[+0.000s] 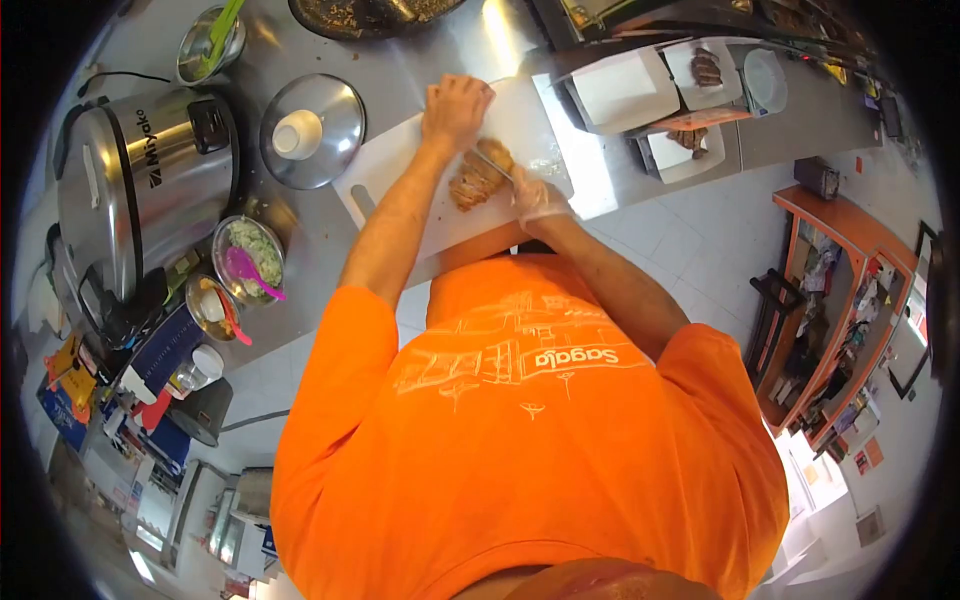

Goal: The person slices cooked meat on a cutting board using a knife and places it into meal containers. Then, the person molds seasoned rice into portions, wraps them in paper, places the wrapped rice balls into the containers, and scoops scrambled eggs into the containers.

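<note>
A piece of browned, cooked meat, partly sliced, lies on a white cutting board. My right hand, in a clear plastic glove, grips a knife whose blade rests across the meat. Beyond the meat, near the far edge of the board, my left hand has its fingers curled in. Whether anything is inside those fingers is hidden from this angle.
Left of the board are a metal lid, a large Miyako cooker and a bowl of shredded greens with a pink spoon. On the right stand white trays, one holding sliced meat. A dark pan is behind.
</note>
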Tool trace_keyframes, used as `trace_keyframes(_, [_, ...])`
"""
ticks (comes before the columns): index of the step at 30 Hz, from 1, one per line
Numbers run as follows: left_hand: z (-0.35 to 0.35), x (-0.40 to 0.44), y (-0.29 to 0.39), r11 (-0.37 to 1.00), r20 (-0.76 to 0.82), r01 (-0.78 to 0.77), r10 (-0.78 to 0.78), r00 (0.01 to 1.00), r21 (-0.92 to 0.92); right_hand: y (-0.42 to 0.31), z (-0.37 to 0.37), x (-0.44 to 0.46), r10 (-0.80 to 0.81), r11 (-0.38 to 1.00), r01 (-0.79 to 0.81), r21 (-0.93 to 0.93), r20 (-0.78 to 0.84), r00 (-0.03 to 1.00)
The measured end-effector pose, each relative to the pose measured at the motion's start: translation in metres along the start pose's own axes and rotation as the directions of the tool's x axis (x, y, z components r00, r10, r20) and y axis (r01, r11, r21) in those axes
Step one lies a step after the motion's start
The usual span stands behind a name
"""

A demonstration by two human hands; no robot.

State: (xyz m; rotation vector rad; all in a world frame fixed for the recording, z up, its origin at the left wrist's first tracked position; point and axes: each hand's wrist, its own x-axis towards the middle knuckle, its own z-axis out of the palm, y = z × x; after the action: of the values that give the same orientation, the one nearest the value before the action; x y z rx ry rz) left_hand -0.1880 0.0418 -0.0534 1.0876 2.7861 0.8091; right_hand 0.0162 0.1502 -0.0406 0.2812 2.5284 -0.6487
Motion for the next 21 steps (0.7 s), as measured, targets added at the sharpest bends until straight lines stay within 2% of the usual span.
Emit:
trace_keyframes(1, [-0.004, -0.008, 0.001, 0.999, 0.005, 0.016, -0.016, 1.0, -0.036, -0.015, -0.023, 0.0, 0.032, 0.999, -0.032, -0.006, 0.056, 0.998])
trace_keyframes(3, [-0.011, 0.009, -0.003, 0.995, -0.025, 0.016, -0.019, 1.0, -0.099, -0.039, -0.074, -0.014, 0.049, 0.998, -0.047, -0.034, 0.052, 0.997])
trace_keyframes(6, [-0.005, 0.026, 0.011, 0.957, -0.067, 0.023, -0.044, 0.997, -0.288, -0.036, -0.092, -0.031, 0.085, 0.995, -0.083, -0.052, 0.046, 0.995])
trace_keyframes(8, [0.004, 0.016, 0.015, 0.974, -0.003, 0.025, -0.027, 1.0, -0.226, -0.032, -0.109, -0.021, 0.153, 0.988, -0.154, -0.013, 0.204, 0.967])
trace_keyframes(9, [0.01, 0.015, 0.017, 0.98, 0.019, 0.019, -0.016, 1.0, -0.198, -0.016, -0.076, -0.015, 0.138, 0.988, -0.148, 0.052, 0.151, 0.979])
trace_keyframes(12, [0.009, 0.019, 0.019, 0.996, 0.057, 0.0, 0.005, 0.998, -0.093, -0.013, -0.04, 0.0, 0.221, 0.972, -0.232, 0.047, 0.16, 0.962])
trace_keyframes(13, [0.006, 0.023, 0.017, 0.999, 0.064, -0.015, 0.018, 0.998, -0.051, -0.013, -0.035, 0.006, 0.187, 0.98, -0.194, 0.043, 0.131, 0.974])
trace_keyframes(16, [-0.001, 0.029, 0.008, 0.983, 0.045, -0.026, 0.035, 0.998, -0.184, -0.015, -0.057, -0.003, 0.124, 0.992, -0.123, -0.012, 0.116, 0.986])
trace_keyframes(19, [-0.04, 0.019, 0.015, 0.972, -0.274, -0.053, -0.011, 0.962, -0.227, -0.033, -0.123, -0.013, 0.188, 0.977, -0.169, -0.131, 0.148, 0.971])
trace_keyframes(21, [-0.065, -0.013, 0.012, 0.969, -0.377, -0.071, -0.025, 0.926, -0.237, -0.022, -0.123, 0.006, 0.21, 0.974, -0.198, -0.107, 0.109, 0.972])
